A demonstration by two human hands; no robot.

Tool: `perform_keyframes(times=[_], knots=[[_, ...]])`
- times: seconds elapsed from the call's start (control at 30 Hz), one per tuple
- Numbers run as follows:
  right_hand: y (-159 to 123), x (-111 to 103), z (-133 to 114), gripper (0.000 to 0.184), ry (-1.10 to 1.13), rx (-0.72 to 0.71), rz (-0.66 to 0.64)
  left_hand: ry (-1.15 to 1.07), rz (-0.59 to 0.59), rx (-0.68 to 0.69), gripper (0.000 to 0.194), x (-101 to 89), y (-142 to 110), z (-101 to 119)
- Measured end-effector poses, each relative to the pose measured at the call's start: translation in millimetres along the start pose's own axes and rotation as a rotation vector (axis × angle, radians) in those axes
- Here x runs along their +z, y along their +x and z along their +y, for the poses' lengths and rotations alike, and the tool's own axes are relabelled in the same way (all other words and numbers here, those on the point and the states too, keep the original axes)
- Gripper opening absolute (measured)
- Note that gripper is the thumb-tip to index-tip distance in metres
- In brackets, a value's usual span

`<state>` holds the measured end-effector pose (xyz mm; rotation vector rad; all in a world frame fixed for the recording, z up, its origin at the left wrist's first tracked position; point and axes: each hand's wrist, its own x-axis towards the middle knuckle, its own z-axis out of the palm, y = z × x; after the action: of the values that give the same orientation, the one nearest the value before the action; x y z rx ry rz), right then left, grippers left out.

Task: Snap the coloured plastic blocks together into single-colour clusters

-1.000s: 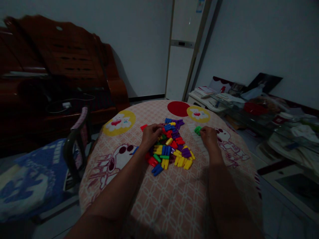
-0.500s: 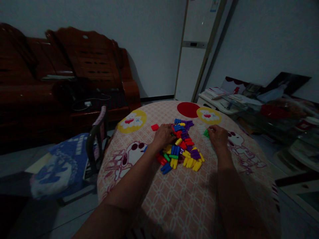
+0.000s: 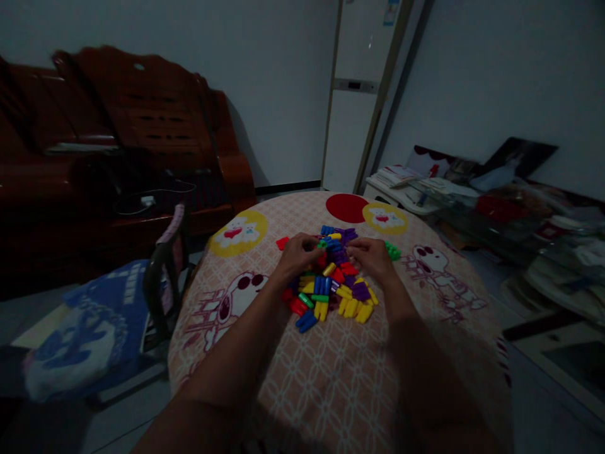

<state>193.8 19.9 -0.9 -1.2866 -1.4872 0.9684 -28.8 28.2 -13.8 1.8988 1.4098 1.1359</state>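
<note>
left hand (image 3: pixel 297 257) pinches green block (image 3: pixel 322 244) over mixed pile (image 3: pixel 322 285); right hand (image 3: pixel 371 257) curled, contents unclear; green cluster (image 3: pixel 392 251) lies right, apart, likely kept distinct.

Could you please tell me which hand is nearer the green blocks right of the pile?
The right hand: it is just left of the green blocks; the left hand is farther left.

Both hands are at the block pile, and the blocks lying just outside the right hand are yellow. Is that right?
Not quite: the blocks lying just outside the right hand are green, not yellow, as the head view shows. The left hand and right hand are both at the block pile.
</note>
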Motion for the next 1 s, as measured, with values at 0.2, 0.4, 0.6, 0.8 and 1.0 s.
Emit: perform_keyframes(times=[0.2,0.4,0.6,0.8,1.0], knots=[[-6,31,-8,0.041,0.293,-0.028,-0.219,-0.572,-0.138,-0.009,0.041,6.7,-4,12],[-3,6,-7,0.036,0.283,0.065,-0.120,-0.534,-0.106,0.017,0.042,12.3,-3,6],[6,-63,14,0.011,-0.394,-0.003,0.275,-0.342,-0.021,0.026,0.035,4.1,1,-6],[6,-87,28,0.007,-0.907,-0.066,0.310,-0.303,0.015,0.009,0.030,-2.3,2,-9],[6,-78,42,0.013,-1.087,-0.038,0.274,-0.302,0.020,0.012,0.027,-2.0,3,-12]])
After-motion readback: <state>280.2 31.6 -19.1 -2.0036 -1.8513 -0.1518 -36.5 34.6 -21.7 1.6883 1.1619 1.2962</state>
